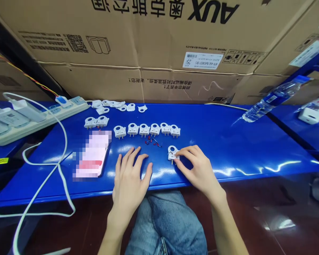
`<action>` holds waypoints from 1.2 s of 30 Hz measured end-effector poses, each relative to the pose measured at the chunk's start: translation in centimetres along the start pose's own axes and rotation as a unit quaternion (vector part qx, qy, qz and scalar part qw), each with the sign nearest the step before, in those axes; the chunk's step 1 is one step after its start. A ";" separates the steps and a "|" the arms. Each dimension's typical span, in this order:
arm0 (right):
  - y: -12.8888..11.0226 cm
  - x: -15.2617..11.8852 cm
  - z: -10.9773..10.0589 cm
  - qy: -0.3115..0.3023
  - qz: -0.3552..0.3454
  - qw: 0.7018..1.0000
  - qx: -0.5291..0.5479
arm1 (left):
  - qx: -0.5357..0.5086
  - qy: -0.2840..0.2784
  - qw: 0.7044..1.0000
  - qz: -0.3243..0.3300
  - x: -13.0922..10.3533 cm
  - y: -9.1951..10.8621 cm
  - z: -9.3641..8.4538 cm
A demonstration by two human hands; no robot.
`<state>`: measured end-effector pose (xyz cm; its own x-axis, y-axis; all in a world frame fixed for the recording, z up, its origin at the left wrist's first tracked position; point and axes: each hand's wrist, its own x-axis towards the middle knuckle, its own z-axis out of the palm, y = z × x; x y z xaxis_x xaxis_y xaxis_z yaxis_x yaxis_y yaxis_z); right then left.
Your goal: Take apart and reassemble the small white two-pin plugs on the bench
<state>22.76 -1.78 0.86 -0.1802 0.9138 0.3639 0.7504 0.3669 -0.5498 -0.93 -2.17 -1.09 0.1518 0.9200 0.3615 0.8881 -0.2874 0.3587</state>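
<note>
My right hand (195,166) pinches a small white plug piece (172,150) with a round hole and two metal pins, at the table's front half. My left hand (130,173) rests on the blue table (228,141) with its fingers spread, holding nothing. Beyond my hands stands a row of several similar white plug pieces (144,130), their pins toward me. Small red parts with thin wires (154,142) lie just in front of that row. Two more plug pieces (96,122) are at the left, and several white covers (117,105) lie near the back edge.
A phone-like pink object (94,154), partly pixelated, lies left of my left hand. A power strip (39,122) with chargers and a looping white cable (65,177) are at the left. A water bottle (276,99) lies at the right. Large cardboard boxes (162,42) stand behind.
</note>
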 end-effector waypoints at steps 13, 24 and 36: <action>5.8 4.8 -3.0 -0.026 0.025 0.985 -0.167 | 0.002 0.003 1.000 0.000 -0.1 0.3 -0.2; 3.3 5.0 -1.6 -0.064 -0.055 0.978 -0.193 | 0.005 0.008 1.000 0.006 -0.1 0.0 0.0; -1.4 1.6 -0.2 -0.111 -0.095 0.987 -0.060 | 0.006 0.003 1.000 0.003 -0.1 0.2 -0.2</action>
<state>21.54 -0.86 2.31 -0.4509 0.8507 0.2702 0.7570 0.5249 -0.3892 -0.86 -2.35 -0.90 0.1550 0.9168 0.3681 0.8920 -0.2901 0.3468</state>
